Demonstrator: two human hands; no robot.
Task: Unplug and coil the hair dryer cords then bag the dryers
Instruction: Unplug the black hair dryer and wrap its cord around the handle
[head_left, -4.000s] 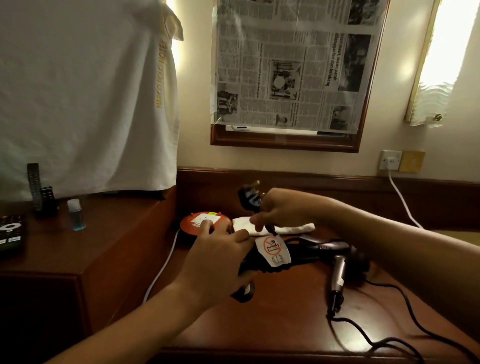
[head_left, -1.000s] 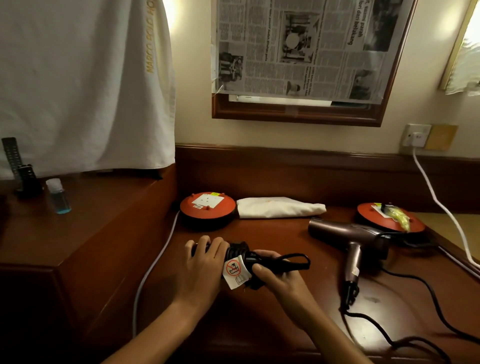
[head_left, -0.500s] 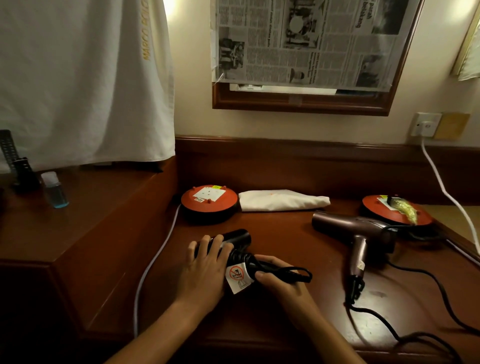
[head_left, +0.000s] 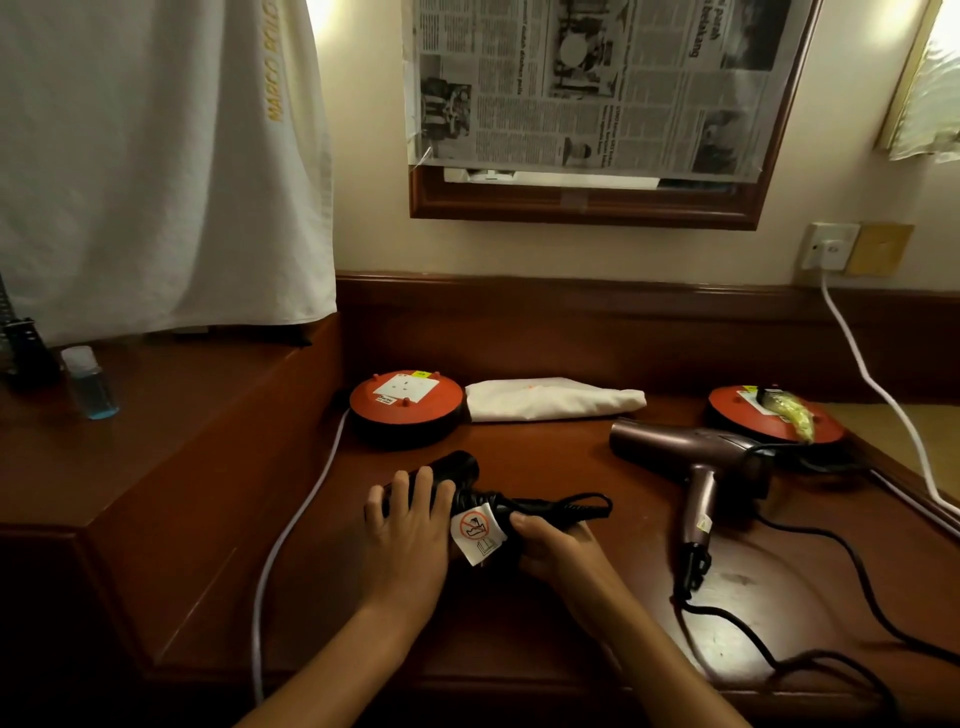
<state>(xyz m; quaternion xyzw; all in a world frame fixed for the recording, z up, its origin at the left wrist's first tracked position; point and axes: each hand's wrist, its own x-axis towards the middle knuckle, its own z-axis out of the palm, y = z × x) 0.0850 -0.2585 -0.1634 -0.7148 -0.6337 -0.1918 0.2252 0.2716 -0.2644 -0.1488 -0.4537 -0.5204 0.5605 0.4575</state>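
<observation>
Since four seconds ago, both hands have come down from chest height to the desk (head_left: 519, 649), and the black plug that the right hand held up is no longer raised; in the last half second hardly anything has shifted.

Nearest, the left hand (head_left: 410, 535) lies over the black dryer (head_left: 452, 470), which rests on its side on the desk. Its fingers are slightly spread and curled over the dryer's barrel. The right hand (head_left: 556, 551) grips the coiled black cord (head_left: 550, 506) just beside the barrel, thumb and fingers curled round the bundle. A loop of the coil sticks out to the right. A white warning tag (head_left: 475, 532) hangs between the two hands.

To the right, well apart from the hands, the bronze dryer (head_left: 691, 449) stands on the desk with its handle pointing toward the near edge. Its black cord (head_left: 841, 577) trails loose across the desk.

Farther back, a red socket reel (head_left: 405, 402) sits just beside a folded white bag (head_left: 556, 400). A second red reel (head_left: 774, 415) sits at the far right, behind the bronze dryer, with a plug in its top. A white cable (head_left: 872, 384) runs up to a wall socket (head_left: 831, 247).

On the raised shelf at left stands a small bottle (head_left: 93, 382), with a white towel (head_left: 156, 156) hanging behind it.
</observation>
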